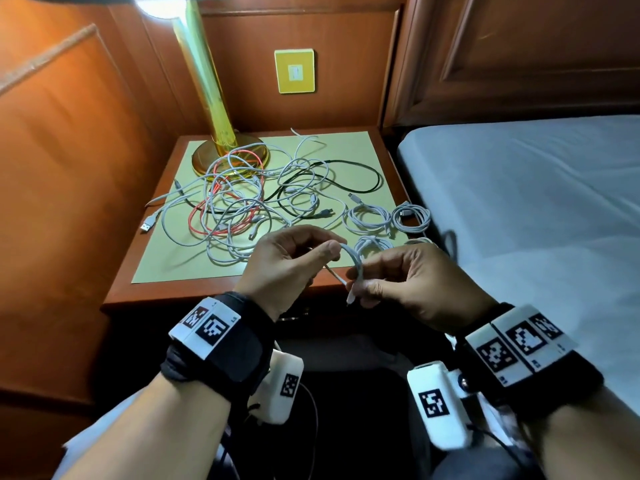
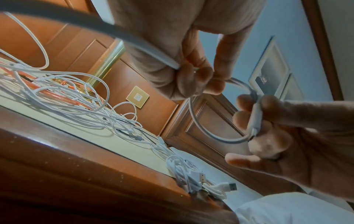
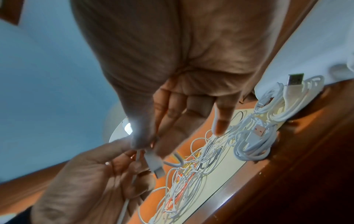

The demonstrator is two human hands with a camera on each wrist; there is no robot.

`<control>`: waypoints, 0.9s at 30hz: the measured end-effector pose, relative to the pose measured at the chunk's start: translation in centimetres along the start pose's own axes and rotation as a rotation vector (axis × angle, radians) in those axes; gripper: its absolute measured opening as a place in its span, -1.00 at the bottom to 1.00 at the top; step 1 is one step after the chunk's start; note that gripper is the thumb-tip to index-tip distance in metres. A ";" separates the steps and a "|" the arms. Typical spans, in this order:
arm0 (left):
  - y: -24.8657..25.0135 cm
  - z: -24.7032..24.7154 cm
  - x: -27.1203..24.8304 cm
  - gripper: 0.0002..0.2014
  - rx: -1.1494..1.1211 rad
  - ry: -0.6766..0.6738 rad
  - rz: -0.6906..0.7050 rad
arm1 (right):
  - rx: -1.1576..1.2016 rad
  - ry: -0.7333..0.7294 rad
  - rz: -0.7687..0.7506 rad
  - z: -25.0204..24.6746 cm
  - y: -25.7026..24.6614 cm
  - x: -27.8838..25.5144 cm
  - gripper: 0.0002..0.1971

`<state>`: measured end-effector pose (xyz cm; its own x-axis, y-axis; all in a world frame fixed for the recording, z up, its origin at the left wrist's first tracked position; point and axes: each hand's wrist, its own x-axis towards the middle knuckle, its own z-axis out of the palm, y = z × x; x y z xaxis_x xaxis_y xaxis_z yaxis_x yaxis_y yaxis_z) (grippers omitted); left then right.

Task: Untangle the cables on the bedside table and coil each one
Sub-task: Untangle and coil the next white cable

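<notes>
White cable (image 1: 352,258) arcs at lower centre, pinched by left hand (image 1: 284,268) and right hand (image 1: 408,282); tangled cables (image 1: 249,195) cover the surface (image 1: 166,268). No legible writing.

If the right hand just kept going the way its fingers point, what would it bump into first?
Most likely the left hand. The right hand points leftward at it, both pinching one white cable, with little gap between them. Depth is hard to judge, so it might pass just beside.

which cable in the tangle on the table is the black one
The black cable is the one looping out to the right side of the tangle, toward the bed; the others in it are white or orange-red.
</notes>
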<state>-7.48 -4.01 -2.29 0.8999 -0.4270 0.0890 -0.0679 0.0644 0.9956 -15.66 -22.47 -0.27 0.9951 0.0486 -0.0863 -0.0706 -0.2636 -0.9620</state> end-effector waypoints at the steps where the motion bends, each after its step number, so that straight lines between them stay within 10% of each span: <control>1: 0.0 0.0 0.0 -0.91 0.004 0.003 0.004 | -0.066 0.045 -0.030 0.0 0.1 0.1 -0.93; 12: -0.1 0.8 -0.7 -0.84 -0.043 -0.020 -0.006 | -0.468 0.412 -0.197 0.7 2.0 0.8 -0.97; 27: -0.5 0.2 -0.1 -0.77 0.136 0.049 0.101 | -0.106 0.183 0.010 -0.4 1.2 0.8 -0.90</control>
<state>-7.63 -4.12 -2.76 0.9051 -0.3800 0.1906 -0.2138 -0.0192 0.9767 -14.92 -23.14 -1.38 0.9910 -0.1280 -0.0378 -0.0824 -0.3632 -0.9281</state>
